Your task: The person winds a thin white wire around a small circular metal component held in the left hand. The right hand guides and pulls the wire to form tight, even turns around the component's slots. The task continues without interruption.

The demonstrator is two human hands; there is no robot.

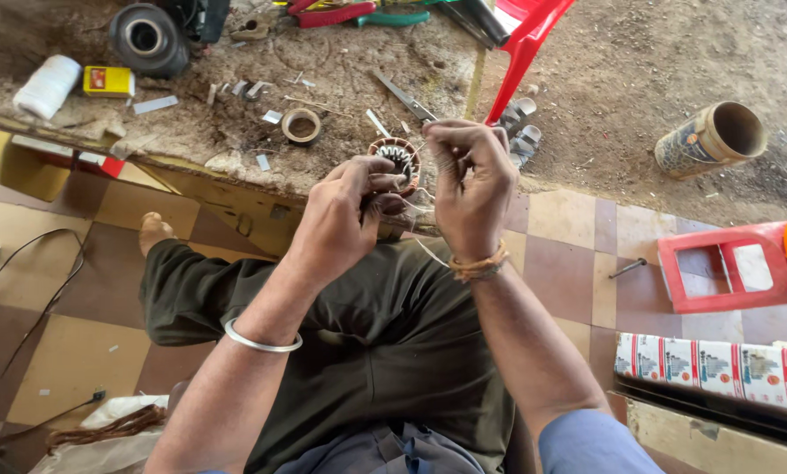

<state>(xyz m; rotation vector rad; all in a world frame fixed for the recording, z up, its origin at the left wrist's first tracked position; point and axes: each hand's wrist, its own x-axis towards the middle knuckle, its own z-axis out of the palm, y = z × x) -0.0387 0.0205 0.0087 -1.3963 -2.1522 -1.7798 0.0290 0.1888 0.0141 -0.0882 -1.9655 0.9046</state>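
A low, dusty desk (192,132) is seen at the far left, its near edge just beyond the hands. Open floor lies to the right, where a cardboard tube (712,139) rests on its side, its mouth showing nothing inside. A red tray (727,268) sits further right. A small round stator (397,161) with copper windings in its ring is held over the lap, by the desk edge. The left hand (345,215) is clamped on it; the right hand (471,180) is pinched shut on a thin wire (430,253).
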